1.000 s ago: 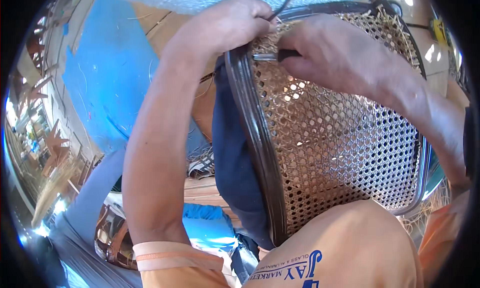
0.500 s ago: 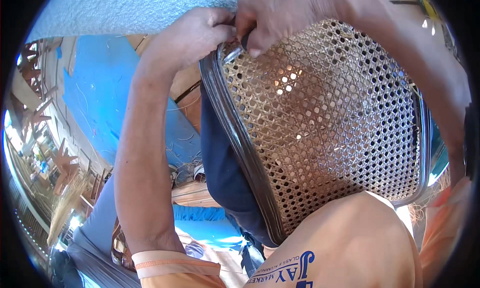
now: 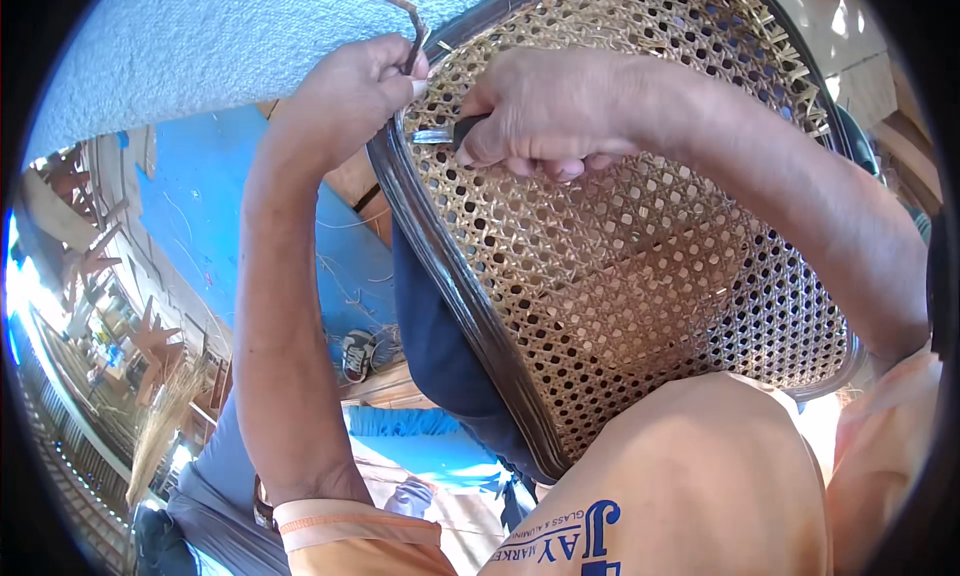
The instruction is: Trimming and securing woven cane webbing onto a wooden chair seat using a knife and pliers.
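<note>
A woven cane panel [image 3: 640,276] in a dark brown wooden frame [image 3: 455,266] lies across my lap, tilted. At the frame's upper left corner my left hand [image 3: 360,96] pinches a thin brown strip [image 3: 408,14], whose bent free end sticks up past the fingers. My right hand [image 3: 550,111] rests over the weave just to the right, closed around the dark handle of a tool. The tool's short, flat metal blade [image 3: 432,136] points left, close to the frame's inner edge. Whether its tip touches the frame I cannot tell.
Pale blue towelling [image 3: 220,61] spreads beyond the panel's upper left. On the left lie a blue sheet [image 3: 200,216] with loose strands and a bundle of dry fibres [image 3: 165,426]. A shoe [image 3: 357,356] shows below the sheet. Short cane ends [image 3: 790,61] stick out along the far edge.
My right hand has come down and nearer with the tool, apart from the left hand. The brown strip now stands clear above my left fingers. More of the panel's far edge shows.
</note>
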Motion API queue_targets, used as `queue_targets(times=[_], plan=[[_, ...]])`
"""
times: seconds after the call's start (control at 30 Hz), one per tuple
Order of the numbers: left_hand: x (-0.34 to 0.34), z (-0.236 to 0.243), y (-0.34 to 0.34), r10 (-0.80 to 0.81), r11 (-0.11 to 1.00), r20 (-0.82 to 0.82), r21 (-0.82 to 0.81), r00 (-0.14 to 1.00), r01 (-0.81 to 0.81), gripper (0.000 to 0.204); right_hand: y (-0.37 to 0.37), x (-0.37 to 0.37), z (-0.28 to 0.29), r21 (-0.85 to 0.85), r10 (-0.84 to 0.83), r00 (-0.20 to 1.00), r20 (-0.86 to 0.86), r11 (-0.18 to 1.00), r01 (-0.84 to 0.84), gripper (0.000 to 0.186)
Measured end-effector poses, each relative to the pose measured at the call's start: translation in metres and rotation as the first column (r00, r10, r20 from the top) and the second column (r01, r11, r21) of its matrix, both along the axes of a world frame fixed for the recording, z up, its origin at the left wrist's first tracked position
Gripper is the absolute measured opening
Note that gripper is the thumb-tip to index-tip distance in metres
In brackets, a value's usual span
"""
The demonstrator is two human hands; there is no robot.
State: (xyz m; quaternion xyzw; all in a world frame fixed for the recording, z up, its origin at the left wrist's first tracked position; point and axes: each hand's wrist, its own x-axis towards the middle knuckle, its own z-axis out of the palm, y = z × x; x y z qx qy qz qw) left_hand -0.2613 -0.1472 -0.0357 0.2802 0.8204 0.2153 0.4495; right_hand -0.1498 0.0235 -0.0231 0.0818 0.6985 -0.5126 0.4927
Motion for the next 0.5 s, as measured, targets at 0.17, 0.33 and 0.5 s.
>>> queue_targets(times=[0.17, 0.33, 0.5], plan=[[0.003, 0.01, 0.005, 0.026, 1.0, 0.031, -0.006, 0.999, -0.026, 0.013, -0.009, 0.005, 0.0, 0.17, 0.185, 0.942, -0.279, 0.975, -0.14, 0.018], [0.001, 0.016, 0.008, 0.058, 0.996, 0.05, -0.071, 0.997, -0.055, 0.011, -0.019, 0.024, -0.012, 0.228, 0.194, 0.858, -0.476, 0.969, -0.092, 0.018], [0.01, 0.019, 0.006, 0.103, 0.993, -0.011, -0.058, 0.995, -0.104, 0.012, -0.034, 0.048, -0.007, 0.275, 0.154, 0.733, -0.662, 0.96, 0.047, 0.017]])
